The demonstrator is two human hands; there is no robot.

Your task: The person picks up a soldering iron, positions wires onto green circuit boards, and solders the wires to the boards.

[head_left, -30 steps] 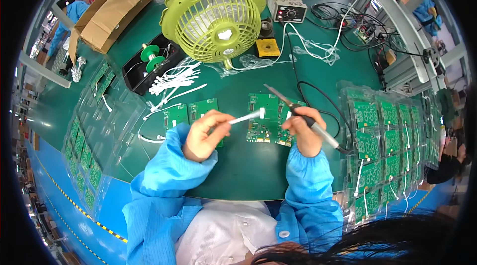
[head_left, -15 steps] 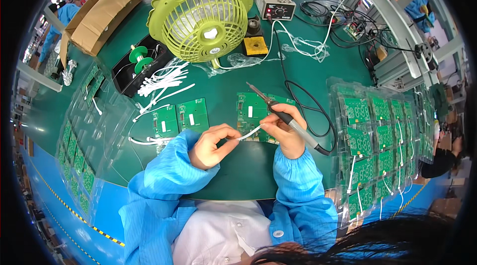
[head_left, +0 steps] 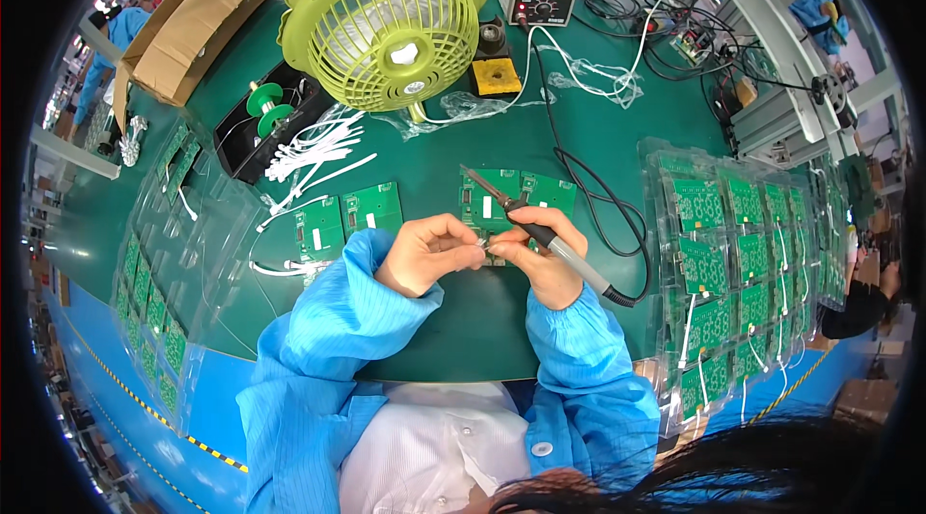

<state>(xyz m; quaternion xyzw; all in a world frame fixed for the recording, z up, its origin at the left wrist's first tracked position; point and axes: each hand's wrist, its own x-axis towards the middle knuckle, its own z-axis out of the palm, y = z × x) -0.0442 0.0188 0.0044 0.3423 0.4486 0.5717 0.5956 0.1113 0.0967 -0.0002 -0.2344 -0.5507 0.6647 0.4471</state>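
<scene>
Over the green boards [head_left: 555,193], hands [head_left: 431,256] have drawn closer.

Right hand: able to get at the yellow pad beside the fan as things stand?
Probably yes: flat circuit boards and bare tabletop lie between the right hand and the yellow pad, though that hand holds a soldering iron.

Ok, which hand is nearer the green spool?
Left. The left hand is below and to the right of the green spool in the picture; the right hand, holding the soldering iron, is farther right.
</scene>
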